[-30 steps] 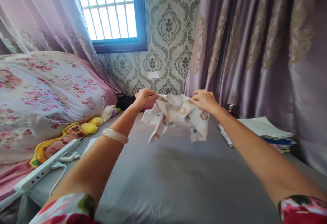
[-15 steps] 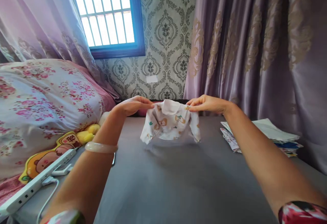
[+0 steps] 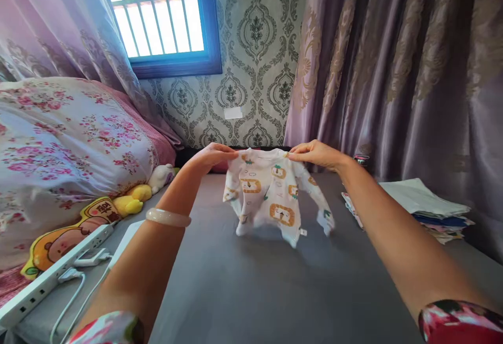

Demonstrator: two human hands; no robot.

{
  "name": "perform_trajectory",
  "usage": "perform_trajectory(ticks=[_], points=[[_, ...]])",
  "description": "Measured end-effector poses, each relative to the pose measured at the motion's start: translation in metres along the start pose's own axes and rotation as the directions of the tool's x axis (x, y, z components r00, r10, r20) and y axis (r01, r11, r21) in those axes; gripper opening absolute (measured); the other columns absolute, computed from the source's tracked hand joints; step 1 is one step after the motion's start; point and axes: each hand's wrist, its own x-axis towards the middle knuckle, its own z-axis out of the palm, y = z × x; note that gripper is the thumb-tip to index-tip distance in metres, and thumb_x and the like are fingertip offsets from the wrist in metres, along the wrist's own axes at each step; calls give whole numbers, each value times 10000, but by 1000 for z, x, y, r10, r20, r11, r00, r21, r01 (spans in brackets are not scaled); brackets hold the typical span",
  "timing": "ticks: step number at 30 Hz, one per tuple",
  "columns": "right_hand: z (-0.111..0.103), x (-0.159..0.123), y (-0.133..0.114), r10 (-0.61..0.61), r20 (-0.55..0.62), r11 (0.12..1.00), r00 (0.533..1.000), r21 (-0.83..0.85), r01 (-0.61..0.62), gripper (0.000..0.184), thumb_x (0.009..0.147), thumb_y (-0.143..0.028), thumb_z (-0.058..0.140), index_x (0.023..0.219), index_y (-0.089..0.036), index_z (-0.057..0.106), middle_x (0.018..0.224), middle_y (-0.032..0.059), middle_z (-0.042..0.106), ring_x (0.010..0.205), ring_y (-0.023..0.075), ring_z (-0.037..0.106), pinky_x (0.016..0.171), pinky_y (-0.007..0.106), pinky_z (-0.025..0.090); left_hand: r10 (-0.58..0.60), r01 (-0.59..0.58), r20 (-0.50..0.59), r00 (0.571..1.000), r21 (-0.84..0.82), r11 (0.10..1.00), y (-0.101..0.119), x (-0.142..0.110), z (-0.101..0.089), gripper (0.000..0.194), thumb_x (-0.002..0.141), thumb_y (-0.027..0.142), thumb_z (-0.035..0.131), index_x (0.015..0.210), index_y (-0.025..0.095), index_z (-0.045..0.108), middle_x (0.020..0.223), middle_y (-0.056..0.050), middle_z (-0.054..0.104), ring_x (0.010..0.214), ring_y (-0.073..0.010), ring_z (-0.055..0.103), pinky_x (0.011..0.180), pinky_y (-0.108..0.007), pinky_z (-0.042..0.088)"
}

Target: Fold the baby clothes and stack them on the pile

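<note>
A small white baby shirt (image 3: 271,189) printed with orange lion faces and green leaves hangs between my hands above the grey bed sheet (image 3: 251,291). My left hand (image 3: 214,156) pinches its left shoulder. The right shoulder is gripped between the thumb and fingers of my right hand (image 3: 316,154). The collar stretches between the two holds, and both sleeves dangle. Its lower hem is slightly blurred, with a small white tag at the bottom right corner.
Folded clothes (image 3: 424,202) are stacked at the right. On the left lie a white power strip (image 3: 55,276) with plugs and cords, plush toys (image 3: 133,200), and a floral quilt (image 3: 78,140). Purple curtains (image 3: 377,71) hang beside the patterned wall.
The shirt has swung downward and opened out, so its printed body and the right sleeve now spread further. Both hands keep their hold on the shoulders; the view has shifted slightly.
</note>
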Motion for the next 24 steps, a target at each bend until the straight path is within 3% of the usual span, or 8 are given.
perform_trajectory(ticks=[3, 9, 16, 24], points=[[-4, 2, 7, 30, 167, 993, 986, 106, -48, 460, 664, -630, 696, 826, -207, 773, 887, 57, 720, 840, 200, 629, 719, 300, 487, 58, -43, 90, 994, -170, 985, -7, 5, -3, 345, 603, 456, 794, 813, 186, 751, 795, -62, 723, 716, -186, 637, 685, -325, 498], [4, 21, 39, 70, -107, 992, 992, 109, -58, 488, 622, -654, 711, 742, -182, 739, 783, 38, 702, 744, 178, 596, 659, 277, 458, 10, -37, -158, 987, -169, 985, -32, 30, 2, 355, 534, 432, 838, 744, 166, 732, 744, -46, 719, 670, -151, 611, 670, -279, 477], [14, 44, 70, -23, -243, 999, 970, -46, 12, 550, 720, -696, 596, 785, -156, 683, 729, 28, 650, 653, 144, 525, 590, 260, 399, 35, -93, -247, 968, -229, 969, -45, 46, 12, 415, 577, 482, 777, 799, 150, 663, 670, -16, 656, 557, -121, 547, 533, -247, 426], [30, 60, 78, -142, -393, 943, 908, -332, 3, 439, 883, -561, 462, 849, -167, 653, 651, -8, 559, 620, 135, 469, 595, 254, 333, 78, -162, -459, 885, -145, 976, -75, 81, 27, 233, 754, 403, 594, 820, 180, 590, 585, 51, 507, 497, -89, 444, 469, -201, 326]])
